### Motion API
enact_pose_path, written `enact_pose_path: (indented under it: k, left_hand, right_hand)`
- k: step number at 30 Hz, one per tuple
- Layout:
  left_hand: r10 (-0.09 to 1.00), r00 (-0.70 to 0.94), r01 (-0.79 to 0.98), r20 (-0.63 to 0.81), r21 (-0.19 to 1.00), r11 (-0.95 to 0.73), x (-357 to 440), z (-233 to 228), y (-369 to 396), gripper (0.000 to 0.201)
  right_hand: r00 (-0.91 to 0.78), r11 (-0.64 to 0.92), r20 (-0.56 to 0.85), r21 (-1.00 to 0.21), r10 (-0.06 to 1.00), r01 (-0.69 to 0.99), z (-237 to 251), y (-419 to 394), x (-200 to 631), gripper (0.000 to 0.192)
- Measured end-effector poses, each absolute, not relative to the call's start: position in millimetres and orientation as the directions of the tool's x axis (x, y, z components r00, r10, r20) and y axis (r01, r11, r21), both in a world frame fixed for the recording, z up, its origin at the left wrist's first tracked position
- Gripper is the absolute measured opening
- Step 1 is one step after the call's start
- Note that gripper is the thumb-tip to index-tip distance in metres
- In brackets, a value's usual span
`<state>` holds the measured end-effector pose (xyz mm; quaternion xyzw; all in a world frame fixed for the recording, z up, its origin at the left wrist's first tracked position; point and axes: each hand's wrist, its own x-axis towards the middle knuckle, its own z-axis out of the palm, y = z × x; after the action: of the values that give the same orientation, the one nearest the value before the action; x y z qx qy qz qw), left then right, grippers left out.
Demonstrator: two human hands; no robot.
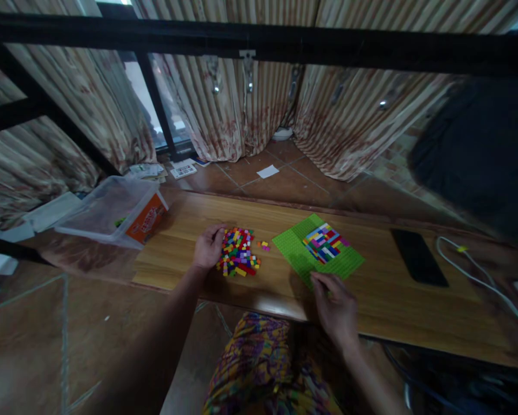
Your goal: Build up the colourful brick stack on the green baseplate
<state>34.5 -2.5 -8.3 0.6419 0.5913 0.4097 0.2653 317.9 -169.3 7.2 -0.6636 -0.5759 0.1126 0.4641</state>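
My left hand [208,248] rests at the left edge of a loose pile of small toy building bricks [240,252] in many colours. Its fingers are curled in, and whatever they hold, if anything, is hidden. A few bricks [263,245] lie apart, just right of the pile. The green baseplate [290,246] lies turned at an angle, with a tight multicoloured patch of bricks [325,242] fixed on it. At the plate's front corner is my right hand [337,305], thumb and forefinger drawn together. I cannot make out anything between those fingertips.
On the wooden tabletop [285,297], a black phone-like slab [418,257] and a white cable [479,271] lie at the right. A clear plastic box [107,210] with an orange label stands at the left end. Dark metal bars [259,43] cross in front of the curtains.
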Motion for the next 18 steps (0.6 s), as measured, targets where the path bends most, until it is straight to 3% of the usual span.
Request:
enact_pose_path:
  k: [8,18]
  left_hand:
    - [0.976,-0.005,0.538,0.219,0.823,-0.182,36,-6,-5,0.033]
    - [0.977,-0.021,0.524,0.211,0.835,-0.169,36,-7,-6,0.032]
  right_hand:
    - [0.013,0.213,0.283,-0.751,0.959,0.625,6,-156,253,0.02]
    - [-0.133,0.307,0.309,-0.631,0.942,0.713,-4,-131,207,0.018]
